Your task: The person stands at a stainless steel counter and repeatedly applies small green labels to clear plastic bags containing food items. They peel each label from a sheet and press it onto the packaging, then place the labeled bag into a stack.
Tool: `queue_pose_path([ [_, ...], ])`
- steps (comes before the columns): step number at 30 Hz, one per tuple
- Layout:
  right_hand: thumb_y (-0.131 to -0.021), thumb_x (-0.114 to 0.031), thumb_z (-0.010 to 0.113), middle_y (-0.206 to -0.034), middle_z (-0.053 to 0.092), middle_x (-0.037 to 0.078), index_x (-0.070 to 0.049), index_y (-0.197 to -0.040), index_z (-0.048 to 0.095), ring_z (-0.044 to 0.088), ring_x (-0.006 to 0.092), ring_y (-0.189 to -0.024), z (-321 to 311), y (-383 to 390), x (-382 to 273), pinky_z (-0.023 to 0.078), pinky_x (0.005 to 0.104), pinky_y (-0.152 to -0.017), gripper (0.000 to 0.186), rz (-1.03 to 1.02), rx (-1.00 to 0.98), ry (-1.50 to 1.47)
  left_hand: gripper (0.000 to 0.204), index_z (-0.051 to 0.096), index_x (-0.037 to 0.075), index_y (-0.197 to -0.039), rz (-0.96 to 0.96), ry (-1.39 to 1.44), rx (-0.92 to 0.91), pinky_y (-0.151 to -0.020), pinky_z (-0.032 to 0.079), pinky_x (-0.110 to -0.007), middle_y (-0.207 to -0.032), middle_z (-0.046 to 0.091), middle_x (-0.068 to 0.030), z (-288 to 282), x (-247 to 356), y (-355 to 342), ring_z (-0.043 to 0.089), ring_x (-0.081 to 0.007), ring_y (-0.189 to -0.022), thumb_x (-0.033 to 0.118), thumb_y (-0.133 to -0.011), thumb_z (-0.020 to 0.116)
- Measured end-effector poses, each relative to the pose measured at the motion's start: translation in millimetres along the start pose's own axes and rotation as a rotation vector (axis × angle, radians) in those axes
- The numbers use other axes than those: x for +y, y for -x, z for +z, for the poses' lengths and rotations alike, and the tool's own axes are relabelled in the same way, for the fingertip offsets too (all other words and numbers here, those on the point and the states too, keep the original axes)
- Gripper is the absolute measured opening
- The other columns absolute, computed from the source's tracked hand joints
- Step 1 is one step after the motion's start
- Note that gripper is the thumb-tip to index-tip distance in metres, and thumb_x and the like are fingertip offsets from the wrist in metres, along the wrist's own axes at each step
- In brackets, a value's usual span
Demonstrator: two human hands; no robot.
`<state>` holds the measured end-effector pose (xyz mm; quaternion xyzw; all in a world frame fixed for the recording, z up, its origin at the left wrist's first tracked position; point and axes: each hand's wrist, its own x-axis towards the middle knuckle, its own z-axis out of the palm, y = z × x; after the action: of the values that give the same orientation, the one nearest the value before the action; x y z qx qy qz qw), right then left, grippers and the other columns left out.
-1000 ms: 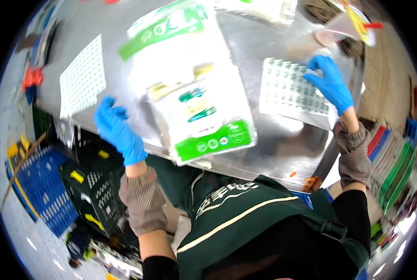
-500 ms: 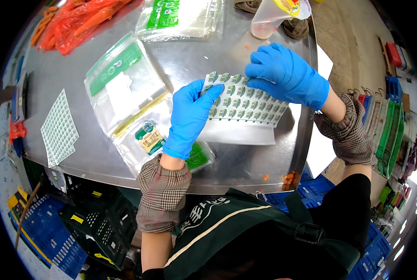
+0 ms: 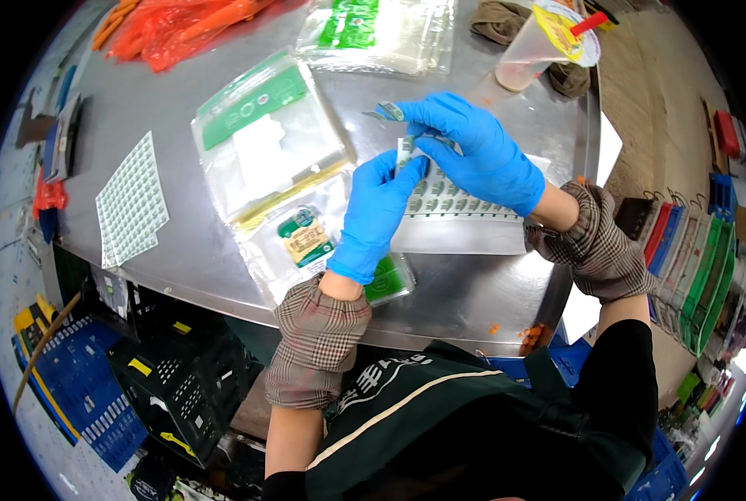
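My left hand, in a blue glove, pinches the left edge of a white sheet of small green stickers. My right hand, gloved the same way, is bent over the sheet's upper part and covers some of its rows. Small green stickers stick out at its fingertips, lifted off the sheet. Left of my hands lies a stack of clear plastic bags with green panels. A clear bag with a green and cream label lies beside my left wrist.
A steel table carries another sticker sheet at left, orange plastic bagging with carrots at far left, and more clear bags at the back. A plastic cup with a red straw stands far right. Black crates sit below.
My right hand has moved left across the sheet, close to my left hand, and lifted stickers now show at its fingertips. The whole view has shifted, so the table things appear further right.
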<state>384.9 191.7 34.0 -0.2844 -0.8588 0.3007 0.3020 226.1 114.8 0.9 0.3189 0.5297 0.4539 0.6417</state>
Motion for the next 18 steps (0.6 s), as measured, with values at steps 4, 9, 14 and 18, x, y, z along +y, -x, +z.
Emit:
queue_pose_path([
  [4, -0.078, 0.001, 0.057, -0.089, 0.057, 0.007, -0.017, -0.126, 0.057, 0.056, 0.0269, -0.081, 12.2, 1.5, -11.1, 0.048, 0.0364, -0.071, 0.051, -0.038, 0.016, 0.167, 0.030, 0.066, -0.001, -0.101, -0.058, 0.201, -0.002, -0.069, 0.045, -0.025, -0.089, 0.065, -0.0045, -13.8, 0.3, 1.7, 0.057, -0.0080, -0.079, 0.027, -0.095, 0.056],
  [9, -0.077, 0.001, 0.060, -0.089, 0.058, 0.009, -0.011, -0.124, 0.059, 0.055, 0.0275, -0.075, 20.2, 6.5, -16.2, 0.048, 0.0361, -0.065, 0.049, -0.288, 0.023, 0.444, 0.031, 0.065, -0.001, -0.102, -0.109, 0.292, 0.017, -0.068, 0.047, -0.026, -0.089, 0.064, -0.0051, -16.2, -2.3, -14.1, 0.058, -0.0110, -0.076, 0.027, -0.096, 0.052],
  [14, -0.084, 0.003, 0.058, -0.094, 0.062, 0.005, -0.011, -0.124, 0.058, 0.059, 0.0172, -0.080, 18.0, 20.3, -34.5, 0.049, 0.0298, -0.069, 0.042, 0.033, 0.135, 0.056, 0.033, 0.065, 0.000, -0.109, -0.177, 0.030, -0.094, -0.073, 0.047, -0.027, -0.093, 0.065, -0.0048, -25.6, 22.4, -17.5, 0.058, -0.0114, -0.082, 0.028, -0.094, 0.057],
  [18, -0.085, 0.007, 0.060, -0.106, 0.061, 0.003, -0.003, -0.128, 0.051, 0.057, 0.0117, -0.093, 25.7, 27.0, -67.8, 0.052, 0.0255, -0.080, 0.045, 0.758, 0.292, -0.909, 0.039, 0.063, 0.000, -0.116, 0.147, 0.022, 0.044, -0.089, 0.044, -0.028, -0.108, 0.064, -0.0053, -62.1, 39.3, 1.9, 0.056, -0.0142, -0.103, 0.029, -0.090, 0.064],
])
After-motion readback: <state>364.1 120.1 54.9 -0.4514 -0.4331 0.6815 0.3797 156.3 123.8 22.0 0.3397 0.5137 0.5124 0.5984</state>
